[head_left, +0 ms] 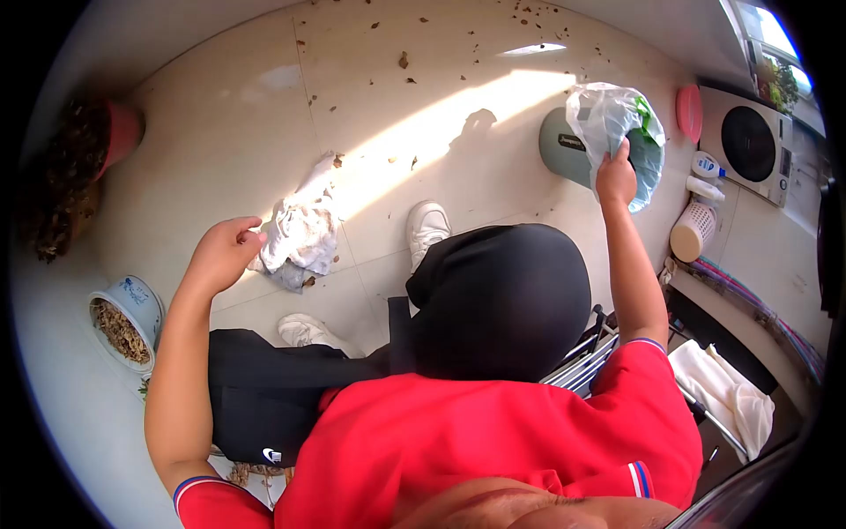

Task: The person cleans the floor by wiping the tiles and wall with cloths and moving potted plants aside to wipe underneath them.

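My right hand [617, 179] grips the rim of a grey-green trash bin [560, 148], its thumb over the plastic bag [599, 110] that lines it. The bin is tilted, its mouth towards the right, and something bright green shows inside the bag. On the left, my left hand [225, 256] hovers beside a crumpled, stained white cloth [304, 229] on the floor. Its thumb and index finger are a little apart, with nothing visible between them; the other fingers are curled and partly hidden.
Dry leaves [403, 60] litter the tiled floor. Plant pots stand at left, one red [123, 137], one blue and white [141, 304]. At right are a washing machine [771, 123], a pink basin [689, 113], bottles [705, 165], a perforated basket [693, 231] and a metal rack [582, 368].
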